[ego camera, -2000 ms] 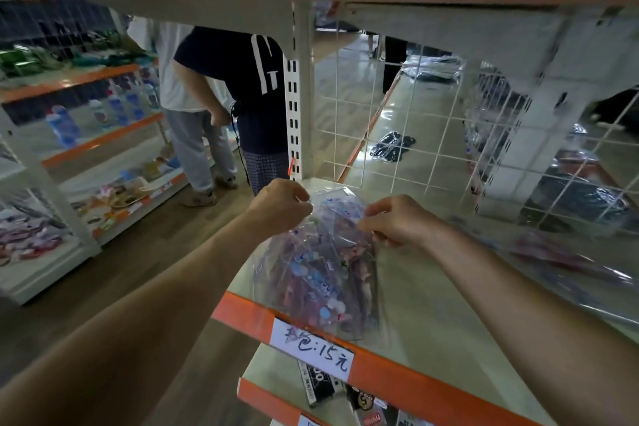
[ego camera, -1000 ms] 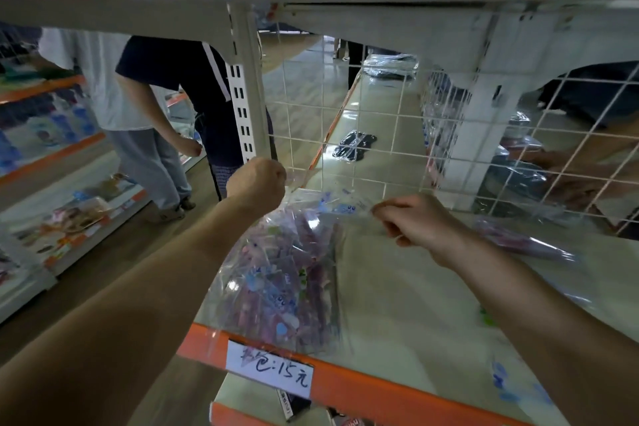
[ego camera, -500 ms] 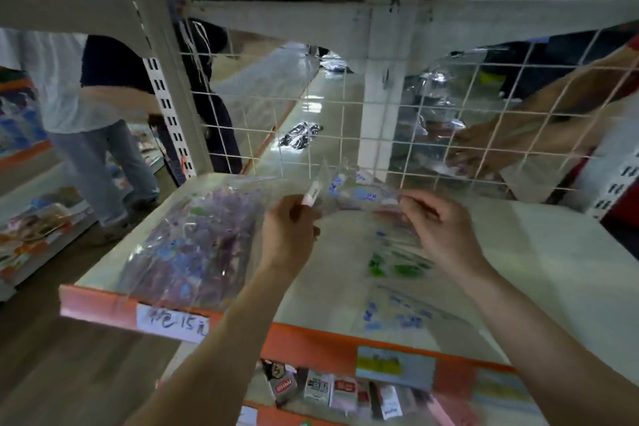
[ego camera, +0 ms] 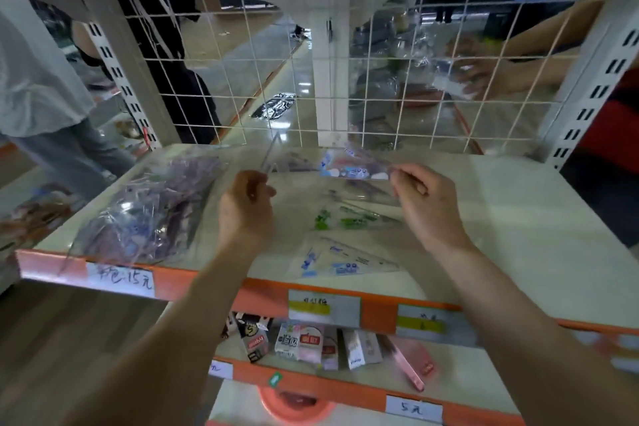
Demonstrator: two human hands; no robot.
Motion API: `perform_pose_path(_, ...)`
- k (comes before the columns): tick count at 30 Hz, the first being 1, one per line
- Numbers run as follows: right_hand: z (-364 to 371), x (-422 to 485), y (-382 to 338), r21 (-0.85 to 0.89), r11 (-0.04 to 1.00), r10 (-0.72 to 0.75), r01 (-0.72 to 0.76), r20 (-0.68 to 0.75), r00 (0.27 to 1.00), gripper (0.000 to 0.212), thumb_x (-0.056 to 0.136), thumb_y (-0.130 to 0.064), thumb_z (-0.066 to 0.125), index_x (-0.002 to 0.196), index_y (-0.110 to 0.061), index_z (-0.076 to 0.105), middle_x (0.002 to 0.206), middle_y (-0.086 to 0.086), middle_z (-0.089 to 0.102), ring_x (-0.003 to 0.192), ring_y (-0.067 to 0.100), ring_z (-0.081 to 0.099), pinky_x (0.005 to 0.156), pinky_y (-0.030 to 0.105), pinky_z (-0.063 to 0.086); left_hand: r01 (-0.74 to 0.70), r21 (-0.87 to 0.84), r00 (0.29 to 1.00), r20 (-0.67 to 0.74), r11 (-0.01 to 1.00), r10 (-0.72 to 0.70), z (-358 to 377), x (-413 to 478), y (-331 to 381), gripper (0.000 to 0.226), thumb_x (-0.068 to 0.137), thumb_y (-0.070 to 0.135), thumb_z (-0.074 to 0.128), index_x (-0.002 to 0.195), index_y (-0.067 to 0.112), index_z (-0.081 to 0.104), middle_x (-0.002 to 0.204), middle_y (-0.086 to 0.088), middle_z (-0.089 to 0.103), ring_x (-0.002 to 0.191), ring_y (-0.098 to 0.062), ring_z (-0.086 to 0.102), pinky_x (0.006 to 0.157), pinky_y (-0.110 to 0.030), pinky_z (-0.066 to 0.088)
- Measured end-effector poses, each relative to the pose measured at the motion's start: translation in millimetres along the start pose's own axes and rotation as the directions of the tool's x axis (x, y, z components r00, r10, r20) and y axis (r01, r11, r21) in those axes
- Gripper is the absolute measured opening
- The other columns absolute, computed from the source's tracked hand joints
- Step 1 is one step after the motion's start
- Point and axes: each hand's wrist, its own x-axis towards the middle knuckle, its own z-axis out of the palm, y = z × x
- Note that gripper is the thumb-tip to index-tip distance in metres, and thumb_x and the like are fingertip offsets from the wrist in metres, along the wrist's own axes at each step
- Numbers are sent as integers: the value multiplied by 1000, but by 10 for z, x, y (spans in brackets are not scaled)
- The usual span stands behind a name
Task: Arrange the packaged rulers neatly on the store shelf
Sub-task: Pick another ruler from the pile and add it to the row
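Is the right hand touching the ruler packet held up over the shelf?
Touching. The head view shows the right hand pinching the right end of the clear ruler packet between thumb and fingertips, with no gap visible.

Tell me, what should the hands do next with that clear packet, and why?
Probably lay it flat just behind the green-printed packet: the left hand and right hand pinch the ruler packet above the shelf, where the blue-printed packet and green one already lie in a row.
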Motion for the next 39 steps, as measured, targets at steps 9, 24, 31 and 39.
perform_pose_path(9, -14, -154, -183, 70, 997, -27, 12, 213, 977, 31, 87, -2, 60, 77, -30, 66, 81, -16, 64, 77, -5, 58, 77, 10, 44, -130, 118, 991, 32, 984, 128, 0, -73, 37, 16, 93, 13, 42, 96, 24, 53, 74, 12, 63, 69, -19, 56, 66, -32, 46)
perform_pose_path(24, -271, -442, -216, -66, 992, 118, -103, 280, 953, 23, 85, -12, 68, 79, -34, 70, 72, -22, 68, 74, -11, 61, 68, 1, 41, -161, 154, 986, 62, 975, 153, 13, -98, 62, 17, 94, 15, 43, 103, 18, 56, 80, 9, 64, 78, -14, 53, 65, -26, 36)
perform_pose_path(31, -261, -475, -237, -184, 973, 200, -142, 352, 914, 18, 86, -16, 66, 79, -31, 73, 76, -19, 68, 75, -7, 61, 69, 3, 43, -182, 144, 982, 79, 973, 172, 25, -64, 22, 14, 95, 16, 43, 100, 20, 56, 76, 9, 63, 76, -19, 57, 68, -32, 46)
perform_pose_path(39, -174, -503, -243, -537, 843, 197, 32, 363, 911, 19, 87, -26, 56, 87, -28, 75, 85, -10, 70, 84, 13, 61, 79, 28, 49, -167, 157, 985, 77, 973, 157, 23, -71, 47, 16, 96, 17, 41, 102, 20, 55, 80, 7, 65, 77, -18, 56, 67, -31, 44)
